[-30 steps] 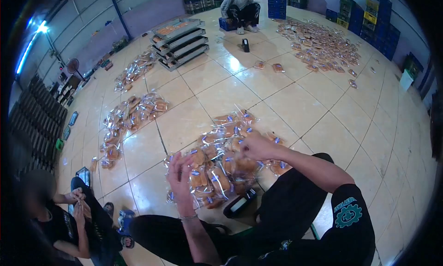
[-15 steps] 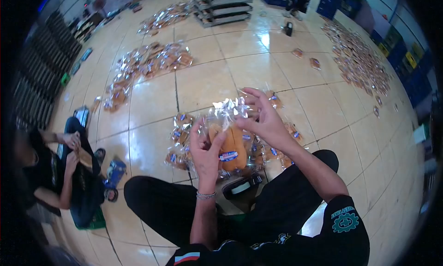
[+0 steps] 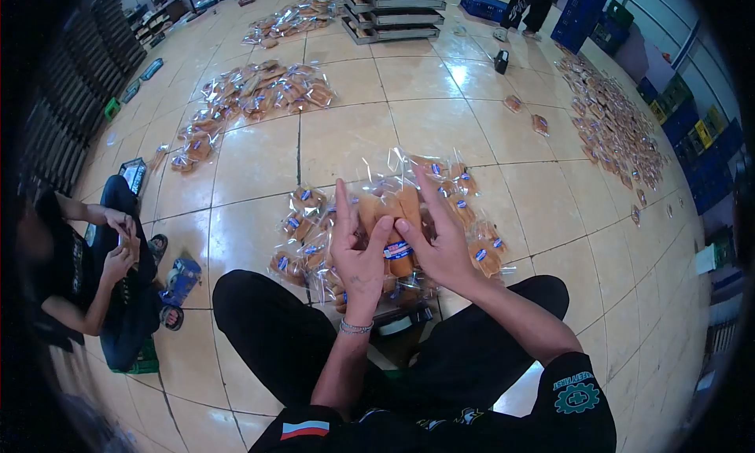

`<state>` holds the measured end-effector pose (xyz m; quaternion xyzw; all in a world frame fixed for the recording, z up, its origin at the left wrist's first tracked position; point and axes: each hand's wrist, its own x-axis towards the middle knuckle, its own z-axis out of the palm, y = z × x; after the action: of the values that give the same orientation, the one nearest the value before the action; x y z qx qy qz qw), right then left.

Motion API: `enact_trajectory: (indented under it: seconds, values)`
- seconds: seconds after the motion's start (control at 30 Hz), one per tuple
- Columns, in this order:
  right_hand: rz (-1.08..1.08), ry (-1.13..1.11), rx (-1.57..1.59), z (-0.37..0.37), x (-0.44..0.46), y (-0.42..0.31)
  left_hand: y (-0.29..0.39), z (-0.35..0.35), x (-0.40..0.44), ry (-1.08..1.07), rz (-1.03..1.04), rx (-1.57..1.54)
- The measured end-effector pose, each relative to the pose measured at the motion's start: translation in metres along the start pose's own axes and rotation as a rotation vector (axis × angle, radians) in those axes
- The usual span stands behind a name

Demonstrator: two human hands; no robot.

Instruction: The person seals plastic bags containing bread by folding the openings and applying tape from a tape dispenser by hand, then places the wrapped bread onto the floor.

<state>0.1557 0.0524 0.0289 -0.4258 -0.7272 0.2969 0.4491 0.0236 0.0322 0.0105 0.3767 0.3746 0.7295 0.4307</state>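
Between my hands is a clear plastic bag of bread rolls [image 3: 405,207] with a blue and white label. My left hand [image 3: 358,252] grips its left side, thumb on the front and fingers stretched along the edge. On the right side, my right hand [image 3: 442,244] holds it the same way, its thumb close to the left one. The bag's loose plastic top sticks up beyond the fingers. Around and beneath my hands lie several bagged breads [image 3: 485,256] with similar labels. A black tape dispenser [image 3: 403,321] sits between my legs, partly covered by bags.
More bagged bread lies in a heap [image 3: 267,91] ahead and a larger pile [image 3: 609,111] at right. Stacked trays [image 3: 393,16] stand at the back. A person [image 3: 98,252] sits at left, holding something brownish. Blue crates [image 3: 582,12] line the right side.
My right hand has come down from the bag's plastic top to its right side. Both thumbs now rest on the front near the label, and the bag stands more upright.
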Motion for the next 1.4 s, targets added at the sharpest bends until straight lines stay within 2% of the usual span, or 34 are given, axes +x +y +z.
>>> enact_trajectory:
  seconds: [0.1,0.2,0.27,0.33,0.4,0.47,0.53,0.6,0.63,0.67,0.73,0.87,0.93,0.97,1.03,1.07,1.13,1.17,1.27,1.33,1.4]
  values:
    - [-0.088,0.049,0.038,-0.004,0.0,0.003,0.0,0.0,-0.002,-0.066,0.026,0.055]
    - [-0.019,0.04,0.204,-0.01,-0.001,0.0,-0.006,-0.011,-0.004,-0.168,0.025,0.048]
    - [0.117,-0.022,0.275,-0.016,-0.001,-0.009,-0.008,-0.011,-0.005,-0.147,0.084,0.082]
    - [0.075,-0.004,0.259,-0.017,-0.004,-0.006,-0.008,-0.008,-0.008,-0.129,0.143,0.116]
    - [0.03,0.016,0.243,-0.019,-0.004,-0.011,-0.001,-0.002,-0.011,-0.088,0.079,-0.138]
    - [-0.04,0.193,0.441,-0.028,0.006,-0.027,0.002,-0.007,-0.01,-0.165,0.07,-0.109]
    - [-0.006,0.262,0.563,-0.048,0.018,-0.02,0.002,-0.012,-0.007,-0.242,0.05,-0.094]
    - [0.167,-0.021,0.391,-0.08,0.022,-0.018,-0.002,-0.015,0.001,-0.477,0.456,0.304]
    - [0.142,-0.15,0.153,-0.091,0.024,-0.021,0.006,-0.014,0.002,-0.497,0.555,0.471]
    - [0.149,-0.145,0.143,-0.099,0.023,-0.019,0.007,-0.015,0.001,-0.501,0.551,0.46]
    - [0.262,-0.321,0.197,-0.109,0.021,-0.014,0.008,-0.018,-0.001,-0.625,0.461,0.61]
    - [0.287,-0.296,0.338,-0.109,0.019,-0.007,0.007,-0.02,-0.004,-0.661,0.463,0.661]
    - [0.285,-0.041,0.136,-0.103,0.017,-0.003,0.01,-0.018,-0.007,-0.68,0.368,0.693]
    - [0.287,-0.039,0.139,-0.1,0.015,-0.004,0.007,-0.018,-0.009,-0.683,0.366,0.695]
    - [0.198,0.034,-0.045,-0.097,0.017,-0.015,-0.004,-0.018,-0.011,-0.57,0.213,0.621]
    - [0.194,0.033,-0.045,-0.101,0.018,-0.019,-0.006,-0.02,-0.011,-0.567,0.216,0.621]
    - [-0.162,0.017,-0.065,-0.109,0.018,-0.023,-0.006,-0.026,-0.011,-0.508,0.197,0.572]
    - [-0.165,0.011,-0.064,-0.109,0.018,-0.023,-0.008,-0.028,-0.01,-0.502,0.198,0.572]
    - [-0.4,-0.141,-0.282,-0.106,0.016,-0.019,-0.007,-0.03,-0.01,-0.511,0.182,0.57]
    - [-0.256,-0.356,-0.218,-0.103,0.014,-0.013,-0.001,-0.027,-0.012,-0.561,0.204,0.718]
    - [-0.27,-0.351,-0.204,-0.104,0.013,-0.017,0.0,-0.025,-0.01,-0.574,0.227,0.702]
